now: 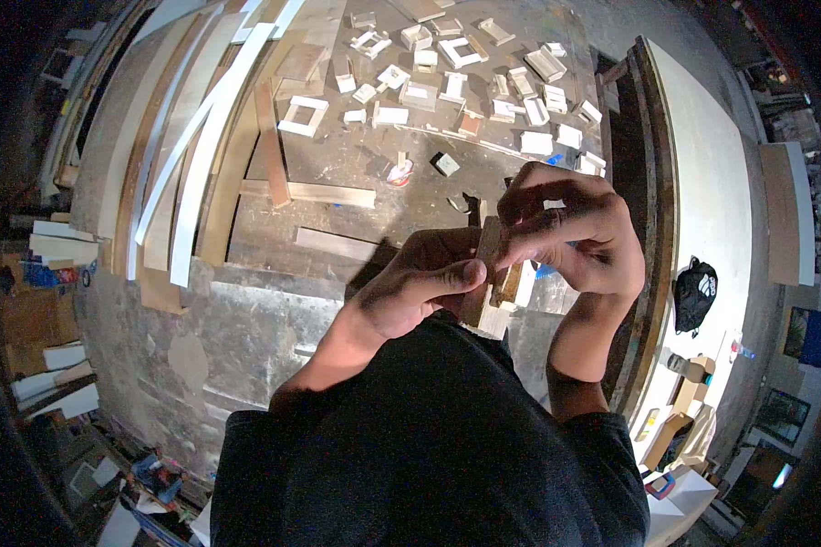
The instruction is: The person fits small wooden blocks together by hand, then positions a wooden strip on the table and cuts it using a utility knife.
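Close to my chest, my left hand (420,281) is closed, thumb and fingers gripping a small flat wooden piece (491,241) held upright. My right hand (579,228) pinches at the same piece from the right, its fingers curled, and partly hides it. Just below, pale wooden parts (516,284) show between the hands and my dark shirt; whether they are joined to the held piece I cannot tell. Beyond my hands, a small dark-sided block (444,164) lies on the work surface near a round lid-like item (399,171) with a stick in it.
Many small wooden frames and blocks (420,96) are scattered at the far side. Long wooden strips (201,155) lie at the left, with short boards (337,242) beside them. A white-topped table (716,182) at the right carries a black bag (696,296).
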Available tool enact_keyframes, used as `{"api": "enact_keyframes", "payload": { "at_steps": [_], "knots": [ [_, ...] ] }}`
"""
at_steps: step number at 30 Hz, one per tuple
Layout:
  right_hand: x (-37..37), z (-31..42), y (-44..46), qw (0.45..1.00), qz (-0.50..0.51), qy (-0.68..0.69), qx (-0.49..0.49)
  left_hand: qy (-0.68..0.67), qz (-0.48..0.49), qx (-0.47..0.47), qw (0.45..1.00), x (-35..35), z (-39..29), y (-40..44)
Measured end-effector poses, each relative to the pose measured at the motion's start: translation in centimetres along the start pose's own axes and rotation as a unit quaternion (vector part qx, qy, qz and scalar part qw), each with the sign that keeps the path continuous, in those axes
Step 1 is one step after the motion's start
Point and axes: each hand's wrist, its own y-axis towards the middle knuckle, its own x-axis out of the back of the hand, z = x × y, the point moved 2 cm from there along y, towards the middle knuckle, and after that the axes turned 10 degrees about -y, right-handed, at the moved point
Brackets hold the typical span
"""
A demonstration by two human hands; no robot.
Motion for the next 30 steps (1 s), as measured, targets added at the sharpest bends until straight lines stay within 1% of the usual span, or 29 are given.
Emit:
{"api": "enact_keyframes", "payload": {
  "at_steps": [2, 5, 9, 12, 14, 17, 21, 23, 24, 26, 30],
  "knots": [
    [0.1, -0.1, 0.1, 0.998, -0.016, -0.068, 0.002, -0.012, -0.011, -0.001, 1.0, -0.2, -0.1, 0.1],
    [0.1, -0.3, 0.6, 0.995, -0.022, -0.094, 0.011, -0.017, -0.027, -0.003, 0.999, -0.3, -0.4, -0.1],
    [0.4, -0.9, 0.5, 0.996, -0.02, -0.081, 0.014, -0.03, -0.038, 0.009, 0.999, -0.3, -0.4, -0.2],
    [0.4, -0.6, 0.5, 0.999, -0.012, -0.043, -0.013, -0.021, -0.028, 0.016, 0.999, 0.0, -0.4, -0.1],
    [0.2, 0.1, 0.5, 0.998, -0.022, -0.057, -0.015, -0.018, -0.015, -0.002, 1.0, 0.1, -0.4, -0.1],
    [0.3, -0.4, 0.4, 0.997, -0.006, -0.078, -0.004, -0.014, -0.003, 0.006, 1.0, -0.1, -0.8, -0.1],
    [0.9, -0.9, 0.3, 0.994, 0.004, -0.109, -0.026, -0.018, -0.024, 0.006, 1.0, -0.7, -0.9, -0.2],
    [1.0, -0.9, 0.4, 0.997, -0.013, -0.073, -0.021, -0.025, -0.027, 0.006, 0.999, 0.0, -0.3, -0.2],
    [0.8, -0.8, 0.2, 0.997, -0.014, -0.072, -0.021, -0.024, -0.027, 0.007, 0.999, 0.0, -0.3, -0.2],
    [0.6, -0.5, -0.1, 0.996, -0.05, -0.071, -0.038, -0.021, -0.016, 0.002, 1.0, -0.1, -0.4, -0.1],
    [0.4, -0.4, 0.1, 0.998, -0.04, -0.039, -0.017, -0.024, -0.011, -0.004, 1.0, -0.3, -0.5, 0.1]
  ]
}}
